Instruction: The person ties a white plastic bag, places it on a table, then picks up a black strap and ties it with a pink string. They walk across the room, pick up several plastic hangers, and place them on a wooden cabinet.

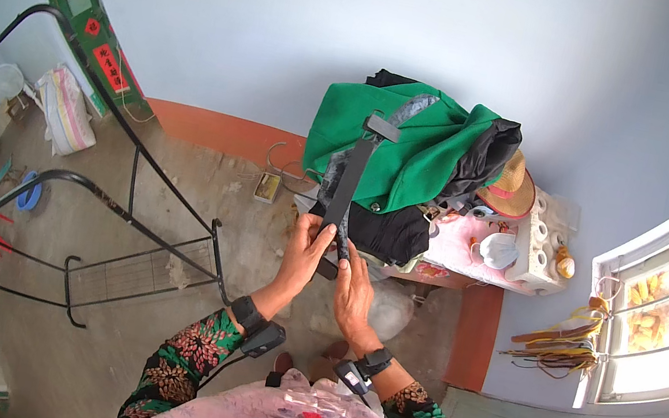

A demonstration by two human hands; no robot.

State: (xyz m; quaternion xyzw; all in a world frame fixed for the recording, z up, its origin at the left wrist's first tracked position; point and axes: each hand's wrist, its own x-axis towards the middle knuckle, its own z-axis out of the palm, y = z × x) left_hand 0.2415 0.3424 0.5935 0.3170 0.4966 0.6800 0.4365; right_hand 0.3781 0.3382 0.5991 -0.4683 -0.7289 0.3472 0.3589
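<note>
My left hand (304,253) is closed on a flat black belt (346,182), which stretches away from me over the clothes. A grey rectangular piece like a buckle (382,128) sits at the belt's far end. Close beside it, my right hand (354,291) pinches a narrow dark, mottled strip (345,236) at the near end; whether this is part of the same belt I cannot tell. Beneath lies a heaped green garment (413,169), with a dark grey worn band across its top. Folded black cloth (391,233) lies just past my fingers, and a black garment (486,160) hangs at the right.
A black metal rack frame (133,182) stands at left. On the pink-covered surface right of the clothes are a straw hat (509,191), a white bowl-shaped item (499,251) and a white block with holes (544,246). Straps (561,343) hang beside the window. A small box (267,187) rests beyond.
</note>
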